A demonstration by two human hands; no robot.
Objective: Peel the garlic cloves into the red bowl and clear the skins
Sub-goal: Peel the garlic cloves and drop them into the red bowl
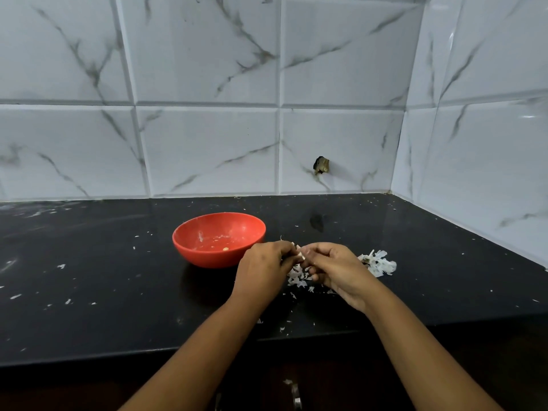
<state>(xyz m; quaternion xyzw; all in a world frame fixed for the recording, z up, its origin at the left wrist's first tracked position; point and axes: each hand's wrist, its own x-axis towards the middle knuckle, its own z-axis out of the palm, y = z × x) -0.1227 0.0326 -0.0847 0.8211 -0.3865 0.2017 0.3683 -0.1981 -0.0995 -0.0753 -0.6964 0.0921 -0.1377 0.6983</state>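
Observation:
A red bowl (pixel 207 235) stands on the black counter with a small peeled clove (pixel 225 248) and bits of skin inside. Just right of it, my left hand (pixel 262 266) and my right hand (pixel 333 269) meet above the counter and together pinch a garlic clove (pixel 300 256) with white skin on it. Under my hands lies a pile of garlic skins (pixel 298 278). A second heap of skins (pixel 378 262), with something dark among them, lies right of my right hand.
The black counter (pixel 103 262) is dotted with small white skin flakes. White marble-look tiles form the back wall (pixel 207 143) and the right wall (pixel 474 158), meeting in a corner. The counter's front edge (pixel 148 355) runs below my forearms, with a cabinet handle (pixel 296 396) beneath.

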